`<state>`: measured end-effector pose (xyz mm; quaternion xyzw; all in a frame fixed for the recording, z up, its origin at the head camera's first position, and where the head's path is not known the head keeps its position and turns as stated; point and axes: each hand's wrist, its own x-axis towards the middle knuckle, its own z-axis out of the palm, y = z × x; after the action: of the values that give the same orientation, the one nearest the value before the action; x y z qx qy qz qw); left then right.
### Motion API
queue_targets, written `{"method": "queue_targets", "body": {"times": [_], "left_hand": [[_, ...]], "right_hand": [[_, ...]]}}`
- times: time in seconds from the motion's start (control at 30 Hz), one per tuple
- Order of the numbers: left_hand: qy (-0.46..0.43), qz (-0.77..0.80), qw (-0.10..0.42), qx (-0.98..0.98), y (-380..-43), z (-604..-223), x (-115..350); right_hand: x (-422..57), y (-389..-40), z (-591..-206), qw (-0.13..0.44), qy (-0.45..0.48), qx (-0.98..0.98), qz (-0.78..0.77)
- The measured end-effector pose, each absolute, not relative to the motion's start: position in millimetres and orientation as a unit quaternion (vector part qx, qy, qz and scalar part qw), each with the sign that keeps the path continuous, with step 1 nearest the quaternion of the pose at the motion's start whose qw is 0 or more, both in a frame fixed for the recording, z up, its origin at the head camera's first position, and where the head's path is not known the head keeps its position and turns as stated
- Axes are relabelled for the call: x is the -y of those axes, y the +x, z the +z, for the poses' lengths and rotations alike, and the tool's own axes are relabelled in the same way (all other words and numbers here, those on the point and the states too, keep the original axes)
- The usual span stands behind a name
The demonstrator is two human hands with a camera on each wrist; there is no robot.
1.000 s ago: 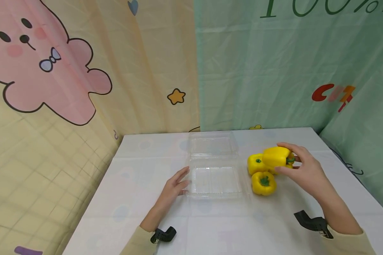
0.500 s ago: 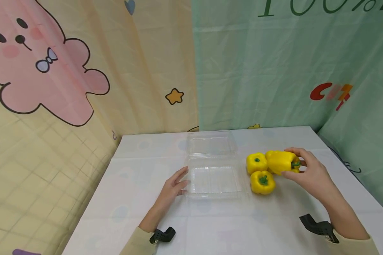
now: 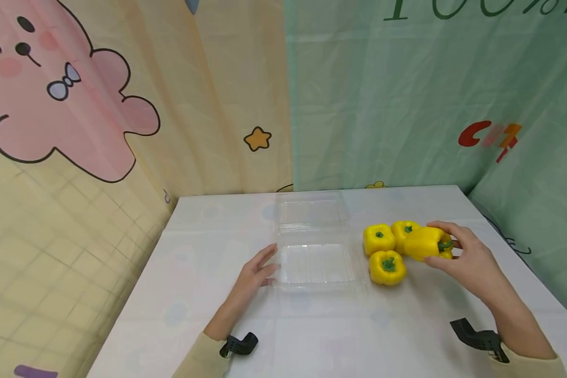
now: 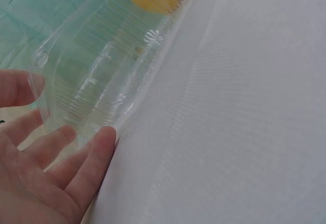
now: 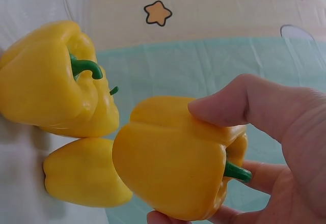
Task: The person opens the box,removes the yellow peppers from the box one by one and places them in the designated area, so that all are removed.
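Observation:
My right hand (image 3: 470, 262) holds a yellow bell pepper (image 3: 425, 243) on its side, thumb on one side and fingers on the other, its green stem toward the palm. The same held pepper (image 5: 170, 158) fills the middle of the right wrist view. Close by on its left stand several more yellow bell peppers (image 3: 387, 268) with stems up. A clear plastic clamshell container (image 3: 317, 264) lies with its lid folded back, away from me. At the container's left side rests my left hand (image 3: 250, 281), its loosely extended fingertips (image 4: 104, 137) touching the clear wall.
A white cloth covers the table (image 3: 312, 336), which ends at a patterned curtain (image 3: 382, 105) behind. The container's lid (image 3: 312, 212) reaches nearly to the table's far edge. Dark camera mounts (image 3: 479, 336) sit on both wrists.
My right hand has drawn the held pepper rightward and slightly toward me, off the cluster, so another pepper behind it now shows. My left hand stays at the container.

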<state>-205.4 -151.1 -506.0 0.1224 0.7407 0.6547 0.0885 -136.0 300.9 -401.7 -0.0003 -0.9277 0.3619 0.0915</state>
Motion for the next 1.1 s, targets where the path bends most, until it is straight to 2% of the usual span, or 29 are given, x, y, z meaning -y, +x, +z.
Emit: {"method": "queue_targets", "body": {"times": [0.67, 1.1], "left_hand": [[0.124, 0.655, 0.089, -0.740, -208.1, -506.0, 151.1], [0.122, 0.649, 0.089, -0.745, -205.8, -506.9, 150.8]], "right_hand": [[-312.7, -132.2, -416.0, 0.031, 0.011, 0.943, 0.333], [-313.9, -135.6, -428.0, 0.015, 0.022, 0.941, 0.337]]}}
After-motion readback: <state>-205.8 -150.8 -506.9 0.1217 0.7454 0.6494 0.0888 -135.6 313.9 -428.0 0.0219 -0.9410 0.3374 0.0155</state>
